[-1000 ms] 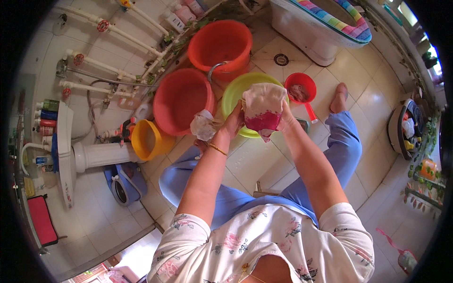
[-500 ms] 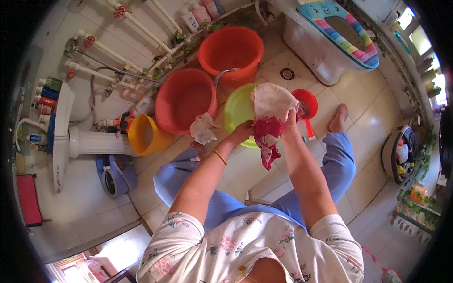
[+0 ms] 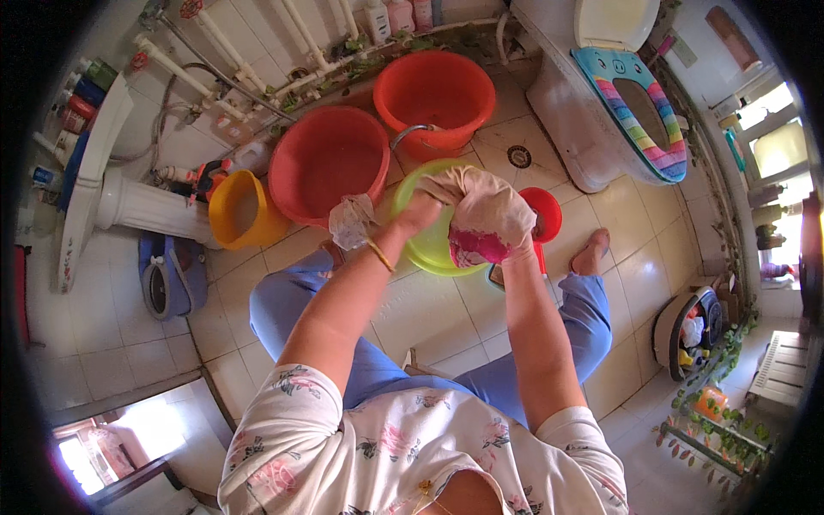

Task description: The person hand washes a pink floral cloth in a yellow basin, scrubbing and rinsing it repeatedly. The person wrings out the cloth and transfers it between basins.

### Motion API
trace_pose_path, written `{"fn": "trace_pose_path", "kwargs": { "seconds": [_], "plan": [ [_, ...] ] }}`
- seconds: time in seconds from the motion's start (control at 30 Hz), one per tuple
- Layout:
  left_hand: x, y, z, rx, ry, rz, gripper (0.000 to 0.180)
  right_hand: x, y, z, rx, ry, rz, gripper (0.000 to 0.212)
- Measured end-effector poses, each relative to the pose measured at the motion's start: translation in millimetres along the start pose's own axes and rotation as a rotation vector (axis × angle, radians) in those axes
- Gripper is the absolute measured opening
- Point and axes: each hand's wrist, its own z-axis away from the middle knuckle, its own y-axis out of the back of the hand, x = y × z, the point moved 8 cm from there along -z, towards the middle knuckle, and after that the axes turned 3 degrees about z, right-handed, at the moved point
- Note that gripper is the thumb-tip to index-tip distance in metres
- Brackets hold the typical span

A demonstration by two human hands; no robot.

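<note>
A beige cloth with a deep pink patterned part (image 3: 489,206) hangs between my two hands above a yellow-green basin (image 3: 409,249). My left hand (image 3: 421,215) is closed on its left end, over the basin's left side. At the cloth's lower right, my right hand (image 3: 518,247) grips it, with the fingers mostly hidden by the fabric. The cloth is bunched and covers much of the basin. Close to my right hand stands a red dipper (image 3: 549,215), its handle pointing toward me. A crumpled whitish piece (image 3: 352,221) lies left of my left wrist.
Two large red tubs, one left (image 3: 330,163) and one farther back (image 3: 438,90), stand beyond the basin. A yellow bucket (image 3: 249,210) is at the left. A floor drain (image 3: 519,156) and a toilet (image 3: 566,129) are at the far right. My feet flank the basin.
The cloth's hanging pink end has been drawn up and bunched. My left hand has moved up and left to the cloth's pale end. The view has shifted a little.
</note>
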Motion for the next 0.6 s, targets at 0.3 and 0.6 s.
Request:
{"fn": "trace_pose_path", "kwargs": {
  "seconds": [0.3, 0.6],
  "plan": [
    [-60.7, 59.6, 9.0, 0.082, 0.193, -0.178, 0.040, -17.8, -10.9, 26.7, 0.202, -0.187, 0.231, 0.032],
    [-75.0, 77.1, 11.8, 0.441, 0.400, 1.075, 0.037, -111.5, 70.5, 91.5, 0.642, -0.011, 0.538, 0.018]
  ]
}}
